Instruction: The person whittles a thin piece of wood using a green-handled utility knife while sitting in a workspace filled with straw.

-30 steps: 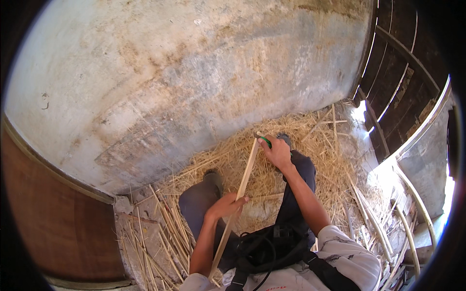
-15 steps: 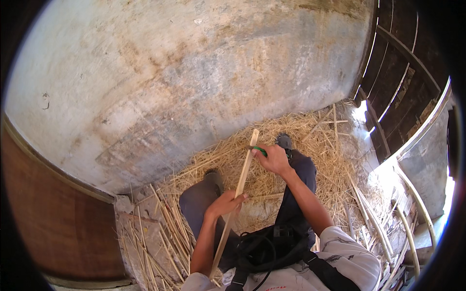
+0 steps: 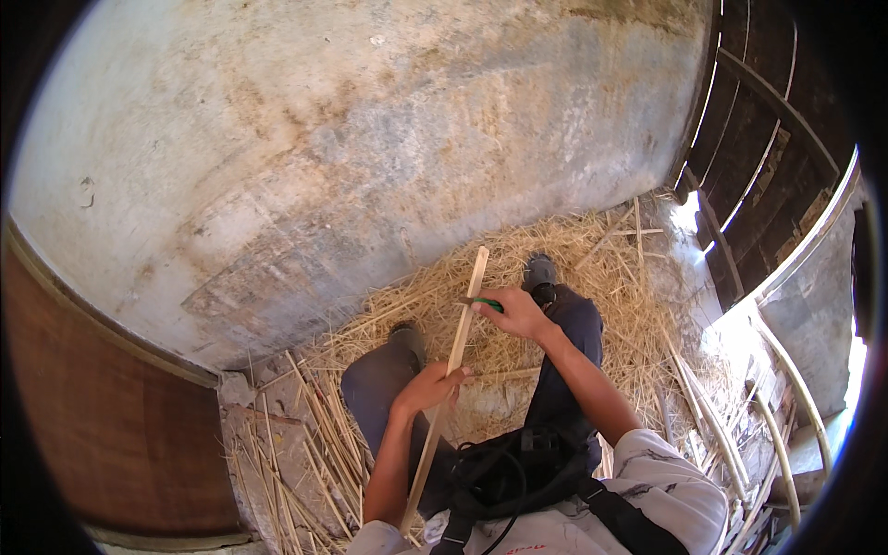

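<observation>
A long, flat strip of pale split bamboo (image 3: pixel 467 319) slants up from beside my lap, its far end above the straw. Around its middle my left hand (image 3: pixel 431 386) is closed. Higher on the strip, my right hand (image 3: pixel 515 313) is closed on a green-handled knife (image 3: pixel 487 303). The knife's short dark blade lies across the strip, against its surface. Much of the handle is hidden in my right fingers.
Straw-like shavings (image 3: pixel 444 287) cover the floor around my feet. Several thin strips (image 3: pixel 324 453) lie at the left, and curved poles (image 3: pixel 786 370) at the right. A stained wall (image 3: pixel 370 166) rises ahead; a brown wooden panel (image 3: pixel 102 416) stands left.
My right hand and the knife have moved a little down the strip, toward my body. The left hand keeps its hold, and the strip's far end has shifted slightly left.
</observation>
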{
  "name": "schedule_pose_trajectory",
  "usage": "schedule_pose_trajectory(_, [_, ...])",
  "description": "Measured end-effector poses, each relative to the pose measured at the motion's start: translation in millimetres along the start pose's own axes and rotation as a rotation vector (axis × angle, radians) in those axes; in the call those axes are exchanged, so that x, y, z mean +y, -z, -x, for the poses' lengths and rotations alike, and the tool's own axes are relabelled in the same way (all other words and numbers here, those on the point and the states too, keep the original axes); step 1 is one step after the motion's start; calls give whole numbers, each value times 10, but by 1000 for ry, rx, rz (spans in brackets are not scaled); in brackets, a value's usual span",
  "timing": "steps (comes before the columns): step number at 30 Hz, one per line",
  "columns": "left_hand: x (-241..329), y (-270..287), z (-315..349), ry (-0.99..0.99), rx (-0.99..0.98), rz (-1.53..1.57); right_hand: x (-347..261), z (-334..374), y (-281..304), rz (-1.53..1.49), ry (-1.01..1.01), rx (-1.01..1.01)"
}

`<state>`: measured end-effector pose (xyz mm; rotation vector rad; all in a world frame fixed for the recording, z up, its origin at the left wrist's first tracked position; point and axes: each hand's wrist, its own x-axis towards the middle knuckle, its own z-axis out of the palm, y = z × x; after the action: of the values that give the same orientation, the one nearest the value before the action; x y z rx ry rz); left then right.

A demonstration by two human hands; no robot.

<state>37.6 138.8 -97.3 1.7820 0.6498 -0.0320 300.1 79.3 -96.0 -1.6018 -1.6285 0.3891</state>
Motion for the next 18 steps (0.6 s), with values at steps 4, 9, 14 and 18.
schedule_pose_trajectory(4, [-31,-15,-18,-30,5,48,-32,2,34,-8,-49,-87])
schedule_pose_trajectory(9, [-106,-12,-97,-30,72,156,-86,32,-87,-28,59,-126])
schedule_pose_trajectory(14, [-197,-2,-175,-7,223,175,-48,46,-280,-19,180,-201])
schedule_pose_trajectory(18, [-144,13,-169,12,212,199,-59,67,-306,-18,136,-244])
